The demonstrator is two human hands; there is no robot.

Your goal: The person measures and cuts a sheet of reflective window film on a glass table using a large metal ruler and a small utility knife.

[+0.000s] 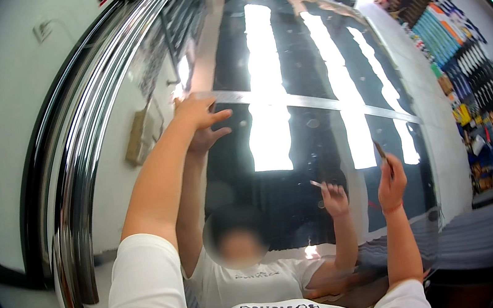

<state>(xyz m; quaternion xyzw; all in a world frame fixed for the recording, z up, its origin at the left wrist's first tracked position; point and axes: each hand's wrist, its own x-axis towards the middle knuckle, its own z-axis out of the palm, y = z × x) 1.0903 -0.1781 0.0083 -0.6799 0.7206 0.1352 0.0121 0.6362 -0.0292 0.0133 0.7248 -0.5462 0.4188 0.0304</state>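
Before me lies a large, glossy, reflective glass sheet (pixel 232 188). A long metal straightedge (pixel 312 101) crosses it from left to right. My left hand (pixel 196 112) reaches out to the straightedge's left end by the sheet's left edge. Its fingertips touch or nearly touch there, and the thumb points right, apart from the fingers. In my right hand (pixel 392 177) is a slim pen-like tool (pixel 380 150), its thin end pointing up and away, on the near side of the straightedge. The picture does not settle whether it is a glass cutter. Both hands are mirrored in the glass.
Long polished metal profiles (pixel 76 176) stand along the left wall beside the sheet. A brown block-like object (pixel 136 138) sits low between them and the glass. On the right, racks of tools and hardware (pixel 474 72) line the wall beyond a pale strip of floor (pixel 444 151).
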